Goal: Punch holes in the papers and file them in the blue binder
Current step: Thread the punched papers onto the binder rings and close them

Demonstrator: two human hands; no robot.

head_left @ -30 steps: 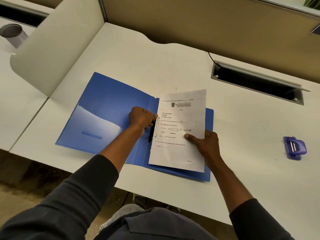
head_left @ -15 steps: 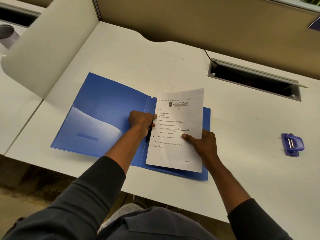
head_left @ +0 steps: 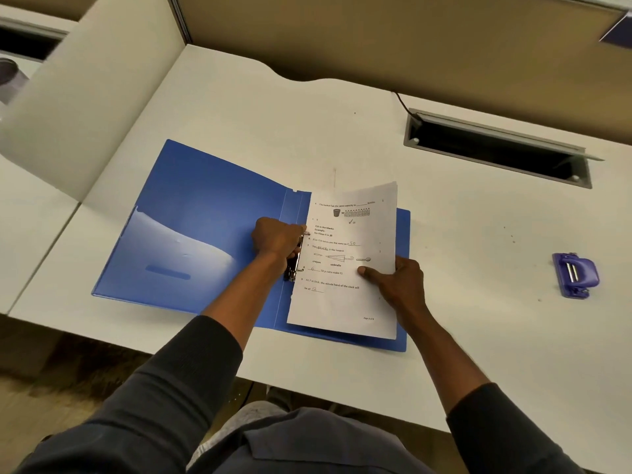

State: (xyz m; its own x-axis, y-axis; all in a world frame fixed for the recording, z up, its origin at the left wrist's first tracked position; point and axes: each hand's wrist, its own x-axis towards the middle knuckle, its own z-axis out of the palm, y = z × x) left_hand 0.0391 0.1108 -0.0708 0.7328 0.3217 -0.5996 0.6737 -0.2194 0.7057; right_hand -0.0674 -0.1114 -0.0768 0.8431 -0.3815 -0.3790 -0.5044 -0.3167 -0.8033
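White desk surface [head_left: 342,124] fills most of the frame, backed by a tan partition [head_left: 376,35] along the top and a pale divider panel [head_left: 85,107] slanting down the upper left. Near the middle of the picture a blue binder [head_left: 205,227] lies open and flat on the desk, its inside left cover showing a paler pocket. At the binder's spine stands a metal ring mechanism [head_left: 294,263], and the left hand [head_left: 275,239] is closed in a loose fist right against it, fingers curled onto the top of the metal; exactly which part they press cannot be made out. To the right of the spine, a few printed papers [head_left: 345,261] rest over the binder's right half, their left edge up against the rings and slightly ragged lower down. The right hand [head_left: 400,285] pinches these sheets at their right edge, thumb laid flat on the printed face and the other fingers tucked beneath. Far to the right of the frame, well apart from the binder, a small purple hole punch [head_left: 576,275] sits alone on the desk. Upper right shows a dark cable slot [head_left: 496,148] with a grey metal frame let into the desktop, a black cord running to its left corner. Dark sleeves cover both forearms at the bottom of the frame.
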